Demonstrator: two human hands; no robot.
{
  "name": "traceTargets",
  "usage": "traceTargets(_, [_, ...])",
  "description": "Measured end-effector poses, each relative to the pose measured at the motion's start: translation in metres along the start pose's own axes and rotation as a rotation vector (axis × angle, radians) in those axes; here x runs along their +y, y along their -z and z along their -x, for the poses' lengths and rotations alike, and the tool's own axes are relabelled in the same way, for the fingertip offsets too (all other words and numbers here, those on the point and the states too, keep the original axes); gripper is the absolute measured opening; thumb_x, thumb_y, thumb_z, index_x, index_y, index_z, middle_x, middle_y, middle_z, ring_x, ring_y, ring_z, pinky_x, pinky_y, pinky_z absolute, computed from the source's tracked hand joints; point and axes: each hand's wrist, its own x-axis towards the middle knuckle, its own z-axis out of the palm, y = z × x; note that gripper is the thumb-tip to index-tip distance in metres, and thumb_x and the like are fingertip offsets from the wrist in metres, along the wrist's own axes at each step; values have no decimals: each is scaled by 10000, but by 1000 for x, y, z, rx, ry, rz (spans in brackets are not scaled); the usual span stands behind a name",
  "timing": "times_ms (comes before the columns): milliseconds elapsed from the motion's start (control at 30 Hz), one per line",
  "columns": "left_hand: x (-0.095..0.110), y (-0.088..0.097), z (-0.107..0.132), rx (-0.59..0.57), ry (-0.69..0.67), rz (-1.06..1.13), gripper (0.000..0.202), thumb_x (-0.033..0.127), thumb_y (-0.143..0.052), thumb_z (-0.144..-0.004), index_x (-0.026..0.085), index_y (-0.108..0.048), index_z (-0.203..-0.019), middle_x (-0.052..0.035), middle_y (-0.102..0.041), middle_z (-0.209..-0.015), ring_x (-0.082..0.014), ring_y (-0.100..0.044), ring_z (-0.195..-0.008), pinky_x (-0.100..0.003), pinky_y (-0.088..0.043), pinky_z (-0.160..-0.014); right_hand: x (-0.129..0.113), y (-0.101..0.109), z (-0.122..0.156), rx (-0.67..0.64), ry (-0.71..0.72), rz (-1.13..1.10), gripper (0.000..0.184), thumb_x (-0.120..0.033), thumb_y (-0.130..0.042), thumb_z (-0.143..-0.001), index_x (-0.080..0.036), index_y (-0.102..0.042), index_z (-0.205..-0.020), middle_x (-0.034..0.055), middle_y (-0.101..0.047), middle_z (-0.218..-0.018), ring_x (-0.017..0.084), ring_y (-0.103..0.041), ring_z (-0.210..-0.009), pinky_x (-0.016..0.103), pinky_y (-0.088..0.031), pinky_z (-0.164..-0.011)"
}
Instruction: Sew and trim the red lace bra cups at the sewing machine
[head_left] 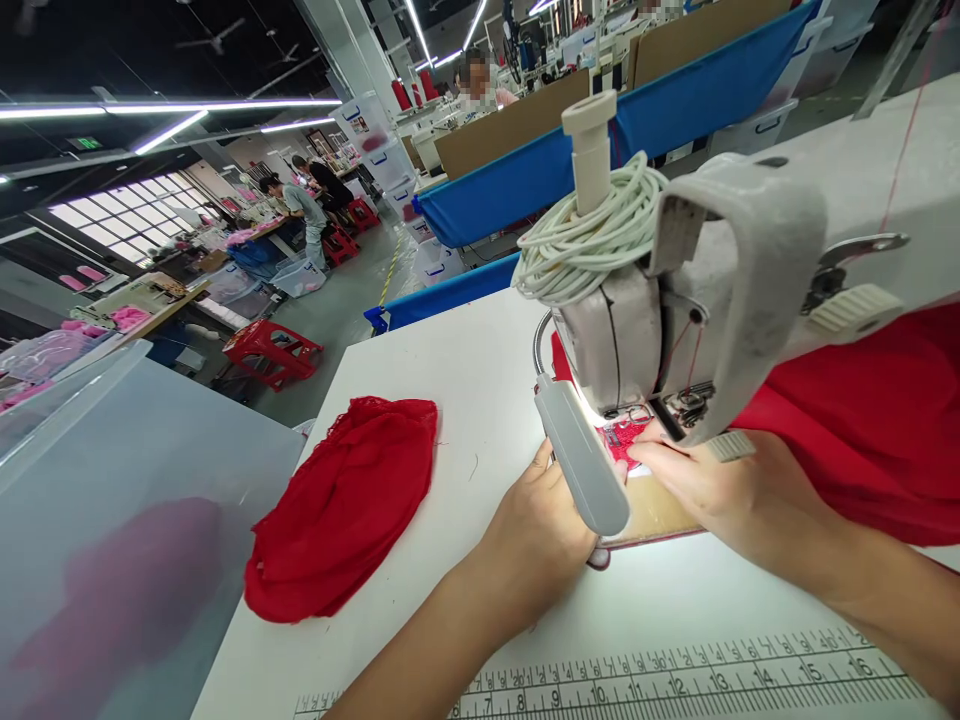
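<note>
Under the head of a white sewing machine [615,340], a small piece of red lacy fabric [624,440] lies in the lamp's light at the needle area. My right hand [720,490] pinches this fabric from the right, thumb and forefinger close to the presser foot. From the left, my left hand [544,510] has its fingers bent in at the fabric's edge, a fingertip touching it. A grey lamp [581,455] hides most of those fingers. More red cloth [870,420] spreads behind my right arm.
A folded red fabric piece [345,510] lies on the white table [450,400] to the left. A printed ruler [637,680] runs along the front. A translucent bin [150,480] stands at left, with a red stool [274,350] beyond. Coiled cable [585,240] sits atop the machine; people work farther back.
</note>
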Motion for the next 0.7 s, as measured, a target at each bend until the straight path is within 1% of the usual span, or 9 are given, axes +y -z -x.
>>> traceTargets(67, [0, 0, 0, -19, 33, 30, 318, 123, -403, -942, 218, -590, -1181, -60, -668, -1095, -196, -607, -965, -411, -463, -1002, 0, 1, 0, -4, -23, -16, 269, -89, -399, -848, -210, -529, -645, -2, -484, -592, 131, -388, -538, 305, -182, -491])
traceTargets(100, [-1, 0, 0, -20, 39, 34, 327, 123, -404, -941, 222, -579, -1199, -62, -664, -1110, -201, -605, -977, -411, -471, -987, 0, 1, 0, -12, -38, -23, 278, -81, -393, -853, -209, -522, -643, -3, -485, -590, 130, -390, -536, 306, -180, -489])
traceTargets(167, [-1, 0, 1, -23, 24, 22, 326, 124, -415, -940, 192, -563, -1221, -93, -641, -1175, -216, -593, -1032, -418, -469, -980, 1, 1, 1, -16, -47, -32, 305, -55, -380, -856, -206, -496, -617, -10, -464, -567, 123, -384, -520, 309, -172, -484])
traceTargets(267, [-1, 1, 3, -7, -29, -14, 297, 130, -411, -944, 144, -573, -1193, -134, -626, -1199, -224, -583, -1078, -433, -453, -998, 1, 0, 4, 22, 22, -11, 316, -22, -381, -828, -197, -498, -593, -16, -439, -543, 113, -367, -489, 309, -156, -475])
traceTargets(367, [0, 2, 5, 0, -44, -34, 274, 118, -386, -955, 138, -610, -1112, -106, -668, -1096, -192, -604, -1024, -435, -416, -1048, 1, -2, 8, 79, 101, 8, 285, -23, -397, -807, -192, -573, -660, -13, -485, -566, 112, -372, -479, 297, -162, -473])
traceTargets(467, [1, 4, 5, 7, -59, -59, 273, 119, -378, -961, 132, -630, -1065, -98, -683, -1036, -176, -615, -946, -475, -375, -1084, 1, -5, 11, 104, 109, 19, 276, -40, -392, -801, -194, -614, -740, -10, -528, -596, 114, -352, -466, 295, -151, -472])
traceTargets(533, [3, 6, 5, -12, -47, -55, 279, 128, -371, -964, 138, -640, -1038, -89, -686, -1004, -167, -611, -892, -495, -366, -1089, 0, -4, 11, 101, 99, 27, 271, -44, -388, -790, -191, -602, -713, -5, -520, -599, 114, -343, -471, 296, -144, -475])
traceTargets(600, [4, 7, 4, -43, -20, -27, 283, 126, -371, -964, 154, -652, -986, -63, -687, -956, -152, -600, -849, -482, -360, -1095, 0, -2, 9, 97, 97, 41, 265, -38, -393, -781, -187, -573, -654, -2, -489, -584, 113, -348, -485, 299, -139, -480])
traceTargets(700, [3, 5, 3, -19, -29, -15, 276, 116, -385, -955, 157, -656, -929, -66, -679, -953, -161, -592, -855, -477, -351, -1093, 0, 1, 5, 97, 109, 47, 277, -22, -393, -782, -183, -536, -608, -4, -453, -569, 110, -354, -497, 310, -137, -493])
